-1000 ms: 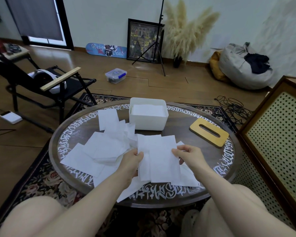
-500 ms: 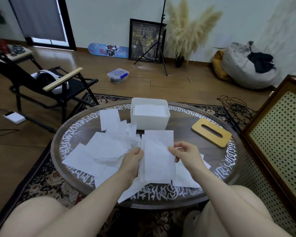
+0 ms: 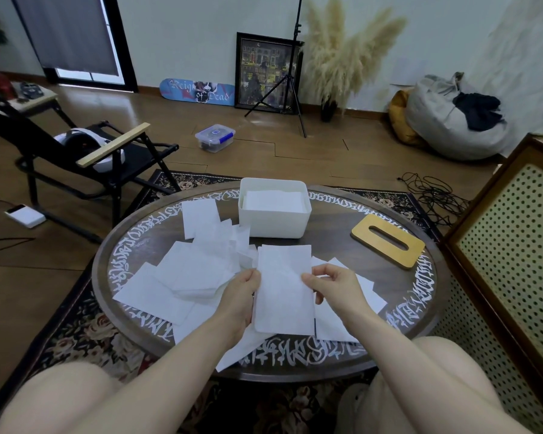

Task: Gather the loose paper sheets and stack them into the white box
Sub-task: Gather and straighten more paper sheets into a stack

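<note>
Two hands, left hand and right hand, each grip pinching a side edge of one paper sheet above the tabletop; best squared flat, then lowered into white box beyond, already part-filled.

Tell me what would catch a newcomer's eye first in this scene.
Both hands, left hand and right hand, pinch a white paper sheet above the round table. Loose sheets sprawl to its left, and the white box behind already holds paper.
</note>
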`<state>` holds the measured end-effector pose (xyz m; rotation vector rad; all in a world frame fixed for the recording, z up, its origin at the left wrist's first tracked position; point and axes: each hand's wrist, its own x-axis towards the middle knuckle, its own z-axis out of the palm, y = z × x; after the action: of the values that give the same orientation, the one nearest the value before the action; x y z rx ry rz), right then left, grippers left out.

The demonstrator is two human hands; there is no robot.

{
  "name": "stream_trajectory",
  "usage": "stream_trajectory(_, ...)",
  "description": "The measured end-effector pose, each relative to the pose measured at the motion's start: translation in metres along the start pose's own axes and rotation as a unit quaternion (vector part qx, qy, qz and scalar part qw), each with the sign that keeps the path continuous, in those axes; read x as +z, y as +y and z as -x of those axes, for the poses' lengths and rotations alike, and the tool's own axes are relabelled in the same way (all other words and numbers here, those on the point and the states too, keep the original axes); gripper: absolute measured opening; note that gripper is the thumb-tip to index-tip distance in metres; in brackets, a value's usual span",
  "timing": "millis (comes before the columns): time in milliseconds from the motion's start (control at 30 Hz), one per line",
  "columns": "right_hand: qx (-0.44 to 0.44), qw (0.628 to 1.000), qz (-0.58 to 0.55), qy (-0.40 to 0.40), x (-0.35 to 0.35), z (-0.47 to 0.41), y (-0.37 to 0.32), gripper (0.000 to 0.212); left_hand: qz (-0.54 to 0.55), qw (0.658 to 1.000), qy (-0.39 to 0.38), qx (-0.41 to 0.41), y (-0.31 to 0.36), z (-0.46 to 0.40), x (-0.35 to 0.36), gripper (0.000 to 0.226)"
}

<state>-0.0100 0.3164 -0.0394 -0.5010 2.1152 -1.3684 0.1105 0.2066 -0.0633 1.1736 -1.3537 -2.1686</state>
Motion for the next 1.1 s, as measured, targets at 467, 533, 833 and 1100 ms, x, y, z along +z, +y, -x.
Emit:
stream_trajectory(467,-0.012,1.000,-0.021,0.005,-0.004,-0.001,-0.001,0.012,-0.058,0.997,-0.036,0.033,0.006,0.002,-0.008,0.026)
stream_trajectory(533,-0.009,0.999,-0.043,0.006,-0.010,-0.003,-0.001,0.022,-0.072,0.995,-0.061,0.032,0.011,0.002,-0.013,0.027)
stream_trajectory(833,0.066,0.975,0.072,-0.201,-0.024,-0.009,0.010,0.075,-0.195,0.953,-0.231,-0.017,0.013,0.009,-0.032,0.045)
stream_trajectory(1100,0.052,0.977,0.048,-0.199,-0.024,-0.011,0.015,0.021,-0.258,0.948,-0.184,-0.025,0.021,0.012,-0.041,0.025)
